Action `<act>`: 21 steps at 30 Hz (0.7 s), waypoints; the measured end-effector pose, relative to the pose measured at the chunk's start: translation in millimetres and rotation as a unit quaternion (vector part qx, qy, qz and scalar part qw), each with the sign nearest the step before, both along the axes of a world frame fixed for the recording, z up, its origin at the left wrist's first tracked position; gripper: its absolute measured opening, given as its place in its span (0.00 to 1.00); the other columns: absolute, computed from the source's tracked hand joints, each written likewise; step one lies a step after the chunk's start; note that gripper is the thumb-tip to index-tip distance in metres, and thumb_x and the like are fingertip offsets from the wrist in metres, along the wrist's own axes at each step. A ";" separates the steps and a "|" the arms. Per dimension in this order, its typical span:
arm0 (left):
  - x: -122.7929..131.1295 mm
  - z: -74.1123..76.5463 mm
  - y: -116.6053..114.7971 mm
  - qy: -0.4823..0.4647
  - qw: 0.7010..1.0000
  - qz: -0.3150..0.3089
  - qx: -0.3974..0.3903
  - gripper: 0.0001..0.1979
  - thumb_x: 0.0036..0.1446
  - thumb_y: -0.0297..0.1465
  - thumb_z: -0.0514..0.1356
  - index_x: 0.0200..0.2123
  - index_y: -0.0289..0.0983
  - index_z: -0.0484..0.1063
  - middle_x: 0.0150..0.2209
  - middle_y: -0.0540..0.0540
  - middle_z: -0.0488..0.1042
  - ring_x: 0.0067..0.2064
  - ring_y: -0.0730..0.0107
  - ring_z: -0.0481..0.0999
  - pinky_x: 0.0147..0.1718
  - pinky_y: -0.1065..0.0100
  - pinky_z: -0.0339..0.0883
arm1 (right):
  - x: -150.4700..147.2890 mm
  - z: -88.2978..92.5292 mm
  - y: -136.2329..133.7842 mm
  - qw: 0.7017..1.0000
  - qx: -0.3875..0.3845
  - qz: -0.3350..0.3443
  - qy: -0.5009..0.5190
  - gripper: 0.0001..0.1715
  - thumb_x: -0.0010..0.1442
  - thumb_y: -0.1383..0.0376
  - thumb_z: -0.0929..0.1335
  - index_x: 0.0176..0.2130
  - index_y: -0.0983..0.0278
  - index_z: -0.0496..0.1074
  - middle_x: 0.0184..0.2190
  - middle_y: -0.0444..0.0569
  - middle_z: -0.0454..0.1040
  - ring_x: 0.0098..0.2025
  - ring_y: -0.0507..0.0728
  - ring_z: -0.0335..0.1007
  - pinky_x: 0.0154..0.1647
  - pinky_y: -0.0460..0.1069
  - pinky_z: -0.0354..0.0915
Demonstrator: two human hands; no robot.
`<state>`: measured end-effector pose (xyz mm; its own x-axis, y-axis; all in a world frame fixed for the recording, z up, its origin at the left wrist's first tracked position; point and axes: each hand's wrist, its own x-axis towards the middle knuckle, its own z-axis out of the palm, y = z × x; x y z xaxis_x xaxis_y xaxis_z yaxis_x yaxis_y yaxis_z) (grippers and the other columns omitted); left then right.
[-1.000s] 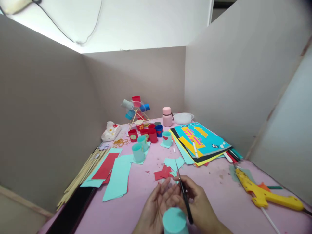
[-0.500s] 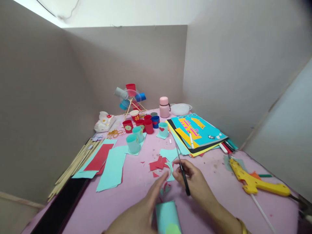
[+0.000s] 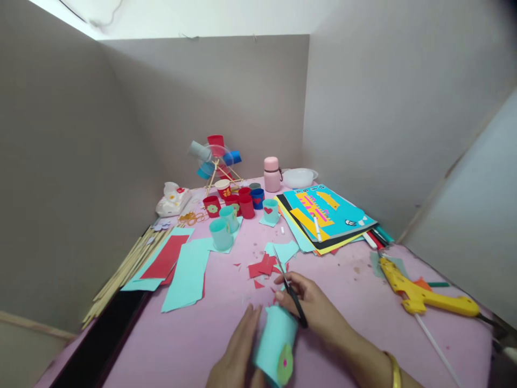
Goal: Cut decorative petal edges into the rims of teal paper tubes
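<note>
My right hand (image 3: 309,302) is closed around a pair of scissors (image 3: 297,307) with black handles; their blades point away from me. Its fingertips are near the far end of an aqua paper cylinder (image 3: 274,337), which bears a green flower with a pink centre. Along the cylinder's left side, my left hand (image 3: 238,347) grips it, one finger partly hidden by it. Just beyond lie red paper scraps (image 3: 264,265) and an aqua paper piece (image 3: 283,251).
Aqua strips (image 3: 188,275) and bamboo sticks (image 3: 125,269) lie left. Paper cups (image 3: 221,234), a pink bottle (image 3: 272,175) and a small wheel model (image 3: 216,161) stand behind. A paper stack (image 3: 335,215) and yellow glue gun (image 3: 424,296) are right.
The aqua cylinder has moved away from me and turned, showing its flower. My left hand has drawn back along its side. The scissors have come nearer to the cylinder.
</note>
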<state>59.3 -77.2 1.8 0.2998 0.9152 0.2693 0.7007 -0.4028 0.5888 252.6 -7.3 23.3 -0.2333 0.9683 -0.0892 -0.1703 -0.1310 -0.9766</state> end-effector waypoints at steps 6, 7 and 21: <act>8.3 47.9 16.8 0.008 0.999 0.024 -0.020 0.17 0.61 0.29 0.49 0.50 0.39 0.70 0.43 0.46 0.81 0.41 0.71 0.81 0.38 0.77 0.71 | -2.5 1.7 -4.0 0.997 -0.050 0.019 0.053 0.26 0.46 0.49 0.75 0.36 0.66 0.69 0.22 0.37 0.62 0.23 0.48 0.56 0.22 0.42 0.52; 10.6 54.3 18.9 0.013 0.999 0.035 -0.012 0.16 0.61 0.30 0.50 0.48 0.39 0.72 0.38 0.48 0.82 0.36 0.72 0.81 0.34 0.78 0.71 | -2.2 2.5 -4.6 0.997 -0.052 0.012 0.060 0.26 0.48 0.49 0.74 0.36 0.65 0.70 0.23 0.38 0.63 0.25 0.48 0.57 0.23 0.42 0.54; 33.8 82.3 21.5 0.003 0.948 0.046 0.316 0.17 0.59 0.38 0.56 0.51 0.41 0.68 0.47 0.42 0.79 0.49 0.62 0.77 0.50 0.63 0.69 | -0.5 5.2 -1.0 0.885 -0.264 0.085 0.375 0.31 0.52 0.45 0.70 0.40 0.69 0.75 0.26 0.49 0.78 0.22 0.54 0.72 0.18 0.44 0.62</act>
<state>93.1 -55.6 84.1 0.2297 0.5938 0.7711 0.7531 -0.6103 0.2456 252.1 -8.3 28.6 -0.5566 0.7832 -0.2771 -0.6783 -0.6210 -0.3928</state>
